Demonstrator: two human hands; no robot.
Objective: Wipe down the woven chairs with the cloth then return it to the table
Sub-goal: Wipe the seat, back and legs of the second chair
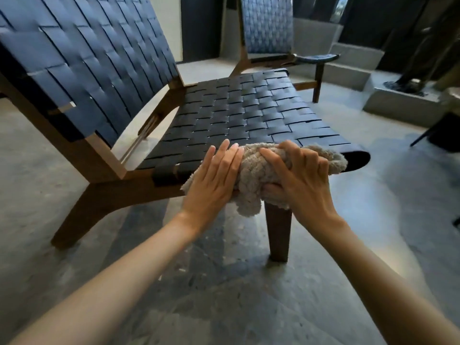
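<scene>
We press left hand (214, 175) flat, right hand (301, 175) fisting the cloth (251, 170) at woven chair's (236, 115) six-o'clock edge; dangling folds could snag there.

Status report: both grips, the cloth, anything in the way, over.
Left grip flat, pressing cloth. Right grip clutching cloth, bunched at front edge of near chair. Nothing in the way; second chair behind.

No lettering to read anywhere.
The woven chair (249, 113) beyond the left hand (214, 180) and right hand (303, 175), the cloth (251, 175) under them, and the second chair (267, 26) farther off show no legible word, label, brand, number or sign.
</scene>
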